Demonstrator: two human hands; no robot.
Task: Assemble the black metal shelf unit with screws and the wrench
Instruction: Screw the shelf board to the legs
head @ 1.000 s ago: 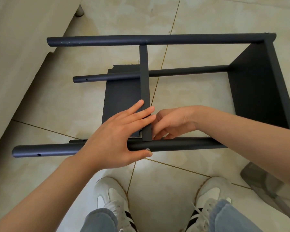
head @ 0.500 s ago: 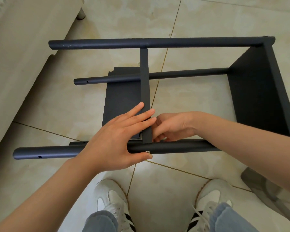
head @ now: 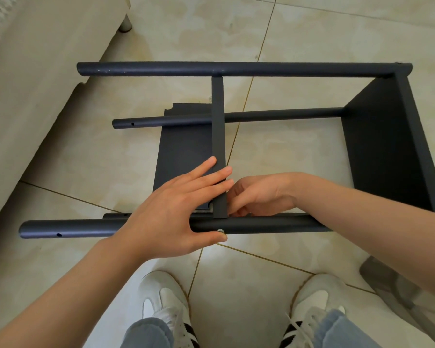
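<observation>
The black metal shelf unit (head: 236,69) lies on its side on the tiled floor, with round poles running left to right and a fitted panel (head: 387,146) at the right end. A middle shelf panel (head: 217,136) stands on edge between the far pole and the near pole (head: 68,228). My left hand (head: 176,212) clasps the near pole, fingers flat against the middle panel and thumb beside a silver screw head (head: 220,230). My right hand (head: 259,194) reaches in behind that pole at the panel's corner with curled fingers. What they pinch is hidden. No wrench is in view.
A beige sofa (head: 35,96) with a round leg (head: 125,23) runs along the left. A grey translucent bag (head: 399,292) lies at the lower right. My two white sneakers (head: 166,297) stand just below the near pole.
The view has tilted up a little, so the shelf sits lower in frame. Both hands stay at the same joint, and my right fingers have shifted slightly behind the pole.
</observation>
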